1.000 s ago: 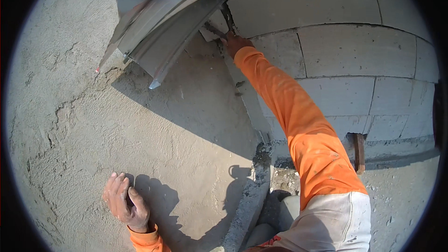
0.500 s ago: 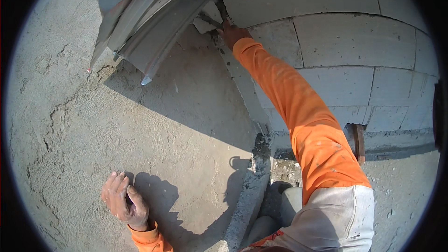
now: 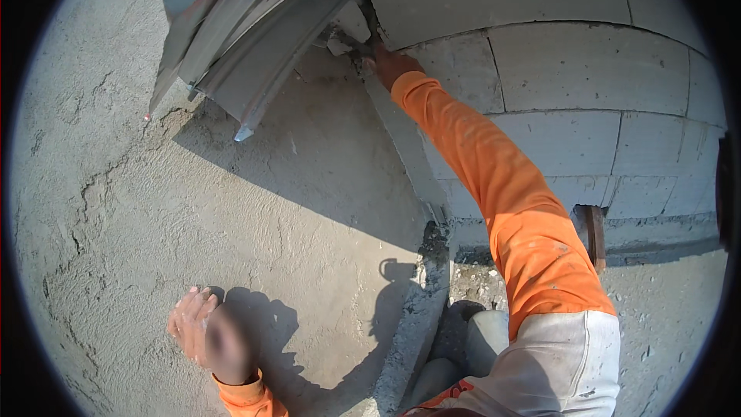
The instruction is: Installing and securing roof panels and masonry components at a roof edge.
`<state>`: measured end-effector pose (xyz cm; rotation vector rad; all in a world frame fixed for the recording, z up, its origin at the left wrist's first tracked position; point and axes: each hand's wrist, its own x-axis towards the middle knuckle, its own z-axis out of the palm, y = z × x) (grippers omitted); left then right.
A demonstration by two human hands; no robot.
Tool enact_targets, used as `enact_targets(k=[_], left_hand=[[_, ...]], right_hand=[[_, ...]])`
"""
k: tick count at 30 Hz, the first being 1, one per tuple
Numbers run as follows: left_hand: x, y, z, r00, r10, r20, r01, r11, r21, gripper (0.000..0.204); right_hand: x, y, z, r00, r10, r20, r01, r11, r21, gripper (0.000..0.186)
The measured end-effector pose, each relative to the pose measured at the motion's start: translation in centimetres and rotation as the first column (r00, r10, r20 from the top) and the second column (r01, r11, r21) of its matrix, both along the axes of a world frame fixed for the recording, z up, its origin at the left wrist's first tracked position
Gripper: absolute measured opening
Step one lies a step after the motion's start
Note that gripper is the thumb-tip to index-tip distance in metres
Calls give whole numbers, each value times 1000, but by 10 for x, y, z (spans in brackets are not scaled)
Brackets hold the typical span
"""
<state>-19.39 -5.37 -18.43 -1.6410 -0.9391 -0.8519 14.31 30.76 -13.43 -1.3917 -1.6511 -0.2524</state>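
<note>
The hands are well apart. The right hand point(image 3: 394, 66), at upper centre, is closed around a grey tool point(image 3: 357, 46); its kind is too small to tell. The tool lies at the corner where the plaster point(image 3: 224, 216) meets the block wall point(image 3: 587, 66), beside a dark gap and just below the metal sheets point(image 3: 270, 58) that hang in from the upper left. The right arm's orange sleeve point(image 3: 494, 170) crosses the frame from lower right to upper centre.

The left hand point(image 3: 202, 328) is at lower left, over the plaster, fingers bent. A blur covers its thumb side, so I cannot tell how far it is closed. Its shadow falls just to its right.

A rough concrete edge point(image 3: 407, 332) slants up from the bottom centre. Right of the sleeve, a brown upright piece point(image 3: 595, 238) stands at the foot of the block wall.
</note>
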Motion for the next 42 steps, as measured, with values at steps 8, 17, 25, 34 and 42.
enact_targets(k=[8, 17, 25, 34, 42], left_hand=[[-2, 2, 0, 999, -47, 4, 47, 999, 11, 12], [1, 0, 1, 1000, 9, 2, -9, 1000, 8, 13], [-2, -1, 0, 1000, -22, 1, 22, 1000, -5, 12], [-3, 2, 0, 998, -62, 7, 62, 998, 8, 12], [-1, -2, -1, 999, -31, 21, 31, 999, 6, 12]], right_hand=[[-4, -1, -9, 1000, -17, 4, 17, 1000, 18, 39], [-9, -5, 4, 999, 1, -33, -2, 1000, -28, 37], [-13, -15, 11, 992, -5, -125, -3, 998, -69, 36], [-11, -25, 2, 996, -7, -93, 6, 1000, -17, 37], [-2, -16, -7, 999, -39, -37, 38, 999, -39, 39]])
